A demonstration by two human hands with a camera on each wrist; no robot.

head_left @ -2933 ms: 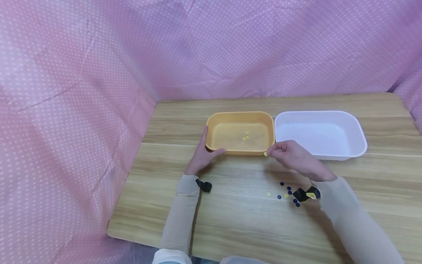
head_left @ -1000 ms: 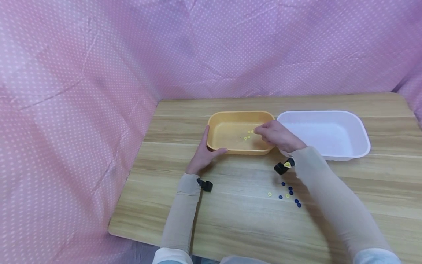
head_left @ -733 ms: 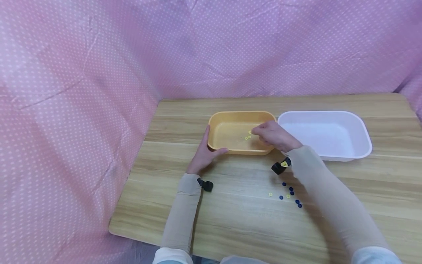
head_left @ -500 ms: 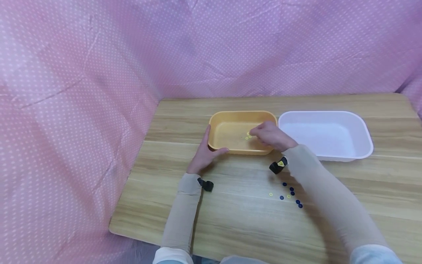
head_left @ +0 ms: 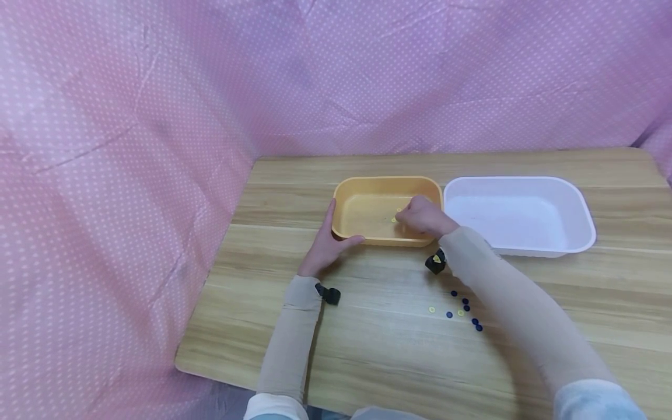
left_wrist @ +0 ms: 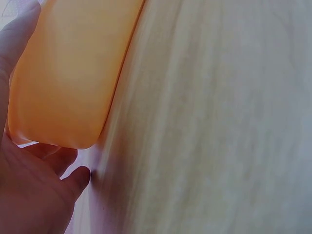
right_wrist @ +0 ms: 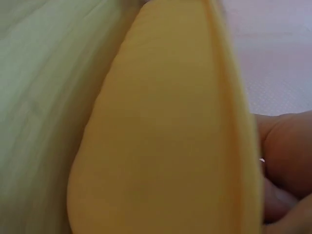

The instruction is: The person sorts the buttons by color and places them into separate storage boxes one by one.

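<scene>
In the head view a yellow plastic bin stands on the wooden table. My left hand holds its near left corner, thumb along the front wall and fingers along the side; the left wrist view shows this grip close up. Inside the bin, low over its floor, my right hand pinches a small yellow button, mostly hidden by the fingertips. Loose yellow buttons lie right by those fingertips. From the right wrist, the bin's outer wall hides most of the fingers.
A white bin stands close against the yellow bin's right side. Several dark blue buttons and two yellow buttons lie on the table in front, beside the right forearm. A pink dotted cloth hangs behind.
My right hand has carried a yellow button from the bin's front rim over into the bin, then lower and slightly left to the buttons lying there. The left hand keeps its hold.
</scene>
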